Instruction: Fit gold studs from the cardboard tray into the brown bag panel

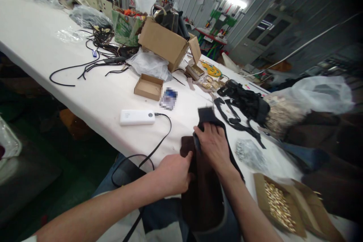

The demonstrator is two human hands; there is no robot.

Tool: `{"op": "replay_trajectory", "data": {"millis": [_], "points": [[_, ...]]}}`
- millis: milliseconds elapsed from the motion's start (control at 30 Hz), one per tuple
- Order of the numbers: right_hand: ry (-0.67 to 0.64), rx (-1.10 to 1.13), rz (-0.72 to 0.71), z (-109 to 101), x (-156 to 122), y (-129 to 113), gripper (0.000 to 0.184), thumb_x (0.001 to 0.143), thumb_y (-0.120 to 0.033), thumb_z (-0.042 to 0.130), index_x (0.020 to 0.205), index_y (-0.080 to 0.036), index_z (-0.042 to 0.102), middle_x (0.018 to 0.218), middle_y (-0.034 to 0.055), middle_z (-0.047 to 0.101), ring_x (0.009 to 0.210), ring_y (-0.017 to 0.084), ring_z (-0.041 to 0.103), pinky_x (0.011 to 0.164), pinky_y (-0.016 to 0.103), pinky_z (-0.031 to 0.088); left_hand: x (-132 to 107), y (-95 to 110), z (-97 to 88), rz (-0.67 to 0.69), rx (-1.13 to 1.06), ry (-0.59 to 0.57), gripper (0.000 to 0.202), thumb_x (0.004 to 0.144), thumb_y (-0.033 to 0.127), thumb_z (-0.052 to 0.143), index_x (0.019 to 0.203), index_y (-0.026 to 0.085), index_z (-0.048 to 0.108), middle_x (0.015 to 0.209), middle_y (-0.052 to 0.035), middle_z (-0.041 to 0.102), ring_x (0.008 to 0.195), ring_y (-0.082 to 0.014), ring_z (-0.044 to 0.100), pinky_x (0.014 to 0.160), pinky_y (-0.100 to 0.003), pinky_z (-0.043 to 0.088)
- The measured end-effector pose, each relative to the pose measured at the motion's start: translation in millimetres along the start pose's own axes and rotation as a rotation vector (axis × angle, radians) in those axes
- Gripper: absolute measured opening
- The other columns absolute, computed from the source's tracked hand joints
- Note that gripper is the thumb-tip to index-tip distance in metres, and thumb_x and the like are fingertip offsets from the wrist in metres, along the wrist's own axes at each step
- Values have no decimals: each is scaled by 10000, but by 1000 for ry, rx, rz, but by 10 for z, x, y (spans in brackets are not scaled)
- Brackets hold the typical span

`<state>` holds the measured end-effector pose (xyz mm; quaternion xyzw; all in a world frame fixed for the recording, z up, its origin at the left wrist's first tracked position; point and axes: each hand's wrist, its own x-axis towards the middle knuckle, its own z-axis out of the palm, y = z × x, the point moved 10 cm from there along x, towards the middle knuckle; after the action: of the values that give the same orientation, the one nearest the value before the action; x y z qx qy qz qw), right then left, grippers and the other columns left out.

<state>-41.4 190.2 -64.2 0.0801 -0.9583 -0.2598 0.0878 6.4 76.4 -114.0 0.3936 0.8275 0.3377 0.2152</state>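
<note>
A dark brown piece of fabric or leather (202,193) lies over the near edge of the white table (93,94) and hangs down toward my lap. My left hand (173,172) is closed, pinching its left edge. My right hand (213,144) rests on top of it, fingers curled round a dark strap (208,115) that runs up from the piece. What sits under the right fingers is partly hidden.
A white power bank (137,117) with a black cable lies left of my hands. Small cardboard boxes (148,86), a big carton (164,43), black cords (93,64), black straps (244,102), plastic bags (317,94) and a box of gold fittings (279,206) surround the spot.
</note>
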Motion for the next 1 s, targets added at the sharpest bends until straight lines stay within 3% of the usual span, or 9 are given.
{"op": "replay_trajectory", "data": {"millis": [100,233,300,367,467,567,667,833,1000], "points": [[-62,127,-111,91,70,-57,246,1068,-168,561,1088,-162,806,1223,184,720,1193,339,579,1142,499,368,-26,-52,12,-10,-48,17,611,997,336,613,1581,164,554,1130,-220,832,1018,-463,817,870,-564,662],[-123,226,-174,271,117,-35,267,1034,-109,579,869,-176,778,1087,143,709,1073,284,607,992,430,409,-80,-141,36,-36,-165,95,631,998,308,635,1599,195,481,1252,-184,814,1147,-431,802,946,-499,643],[-132,263,-169,328,108,-18,214,1030,-134,611,892,-190,764,1093,96,701,964,231,624,868,376,423,-122,-181,17,-56,-277,155,763,980,278,666,1672,198,355,1337,-170,791,1227,-396,781,997,-454,626],[-134,382,-126,373,79,8,170,1018,-160,639,1106,-210,775,1235,55,696,867,174,626,758,328,411,-158,-231,-13,-95,-398,208,798,957,251,689,1674,197,345,1361,-173,778,1266,-387,762,1037,-447,601],[-132,659,-76,432,35,7,552,989,-119,619,1511,-295,654,1376,29,666,893,142,654,759,278,433,-166,-302,-37,-163,-483,233,603,919,259,722,1496,206,554,1278,-157,798,1207,-397,761,994,-454,576],[-110,825,-163,403,38,-102,412,961,-158,682,1343,-284,769,1322,47,711,1088,195,674,957,325,485,-118,-324,-42,-158,-493,223,430,887,280,749,1307,241,665,1215,-99,813,1138,-374,761,934,-424,553],[-41,920,-227,270,56,-150,158,929,-219,744,1075,-224,802,1362,92,753,1313,270,640,1166,453,445,-91,-379,-17,-164,-502,229,432,900,320,753,1313,230,663,1262,-104,804,1178,-373,743,960,-426,549],[36,1075,-124,120,-148,-25,203,902,-115,612,1046,-218,712,1142,66,787,1052,232,706,1005,404,540,-127,-459,23,-193,-565,206,522,969,414,730,1421,182,607,1162,-112,824,1074,-348,772,899,-409,598],[379,843,-52,-136,-732,190,233,989,-146,581,1188,-234,664,1155,80,796,1015,264,727,1001,488,558,-147,-157,-178,12,-697,169,545,941,284,745,1478,255,656,1235,-58,837,1120,-305,771,1036,-401,605]]}}
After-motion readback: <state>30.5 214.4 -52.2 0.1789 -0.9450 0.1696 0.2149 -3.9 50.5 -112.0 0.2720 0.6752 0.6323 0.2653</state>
